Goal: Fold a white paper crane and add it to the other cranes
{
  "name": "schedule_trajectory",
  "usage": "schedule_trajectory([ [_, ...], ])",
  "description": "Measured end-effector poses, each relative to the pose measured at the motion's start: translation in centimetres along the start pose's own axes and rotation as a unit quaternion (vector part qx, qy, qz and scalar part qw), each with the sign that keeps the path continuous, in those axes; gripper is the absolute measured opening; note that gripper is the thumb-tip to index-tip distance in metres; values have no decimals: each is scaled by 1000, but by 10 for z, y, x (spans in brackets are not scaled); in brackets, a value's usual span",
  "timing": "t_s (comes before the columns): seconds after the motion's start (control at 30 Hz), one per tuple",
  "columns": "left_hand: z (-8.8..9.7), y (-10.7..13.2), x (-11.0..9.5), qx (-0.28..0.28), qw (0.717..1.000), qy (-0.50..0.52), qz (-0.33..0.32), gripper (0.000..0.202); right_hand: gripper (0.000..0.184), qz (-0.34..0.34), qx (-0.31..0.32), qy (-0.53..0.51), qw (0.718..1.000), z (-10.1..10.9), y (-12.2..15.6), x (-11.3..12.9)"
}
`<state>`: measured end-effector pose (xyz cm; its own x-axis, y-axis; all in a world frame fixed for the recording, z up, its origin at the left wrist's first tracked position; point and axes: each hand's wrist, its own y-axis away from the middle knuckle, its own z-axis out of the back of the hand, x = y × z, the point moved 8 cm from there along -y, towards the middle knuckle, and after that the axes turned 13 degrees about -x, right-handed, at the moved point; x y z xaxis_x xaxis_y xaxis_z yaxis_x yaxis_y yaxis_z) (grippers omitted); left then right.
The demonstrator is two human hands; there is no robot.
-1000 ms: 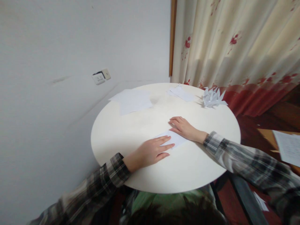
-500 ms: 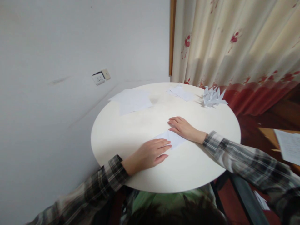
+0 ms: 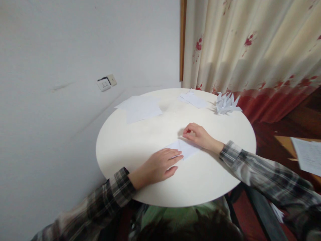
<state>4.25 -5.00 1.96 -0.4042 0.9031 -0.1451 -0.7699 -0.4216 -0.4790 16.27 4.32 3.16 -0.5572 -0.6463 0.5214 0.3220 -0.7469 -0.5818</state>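
Observation:
A small folded white paper (image 3: 184, 148) lies near the middle of a round white table (image 3: 130, 144). My left hand (image 3: 160, 165) rests flat on the paper's near left part, fingers stretched out. My right hand (image 3: 199, 135) sits at the paper's far right edge with its fingers curled in, fingertips pressed at that edge. Both sleeves are plaid.
Loose white sheets (image 3: 140, 107) lie at the table's back left, another sheet (image 3: 192, 99) at the back, and a pile of folded paper cranes (image 3: 226, 103) at the back right. A curtain (image 3: 250, 50) hangs behind. More paper (image 3: 307, 155) rests on a surface at right.
My right hand's fingers went from lying flat to curled at the paper's far edge. My left hand slid slightly back toward me, uncovering more paper.

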Motion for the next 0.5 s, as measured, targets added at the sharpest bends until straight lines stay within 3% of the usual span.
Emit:
schedule_trajectory([
  [0.07, 0, 0, 2, 1, 1000, -4, -1, 40, 21, -63, 89, -58, 992, -10, 7, 3],
  [0.13, 1, -1, 3, 4, 1000, -6, -1, 40, 23, -83, 161, -87, 980, -17, 15, 11],
  [0.27, 1, -1, 3, 6, 1000, -10, -4, 40, 21, -95, 158, -29, 982, -12, 16, 13],
  [0.5, 0, 0, -1, 5, 999, -39, -11, 37, 18, -89, 211, -12, 973, -16, 13, 13],
])
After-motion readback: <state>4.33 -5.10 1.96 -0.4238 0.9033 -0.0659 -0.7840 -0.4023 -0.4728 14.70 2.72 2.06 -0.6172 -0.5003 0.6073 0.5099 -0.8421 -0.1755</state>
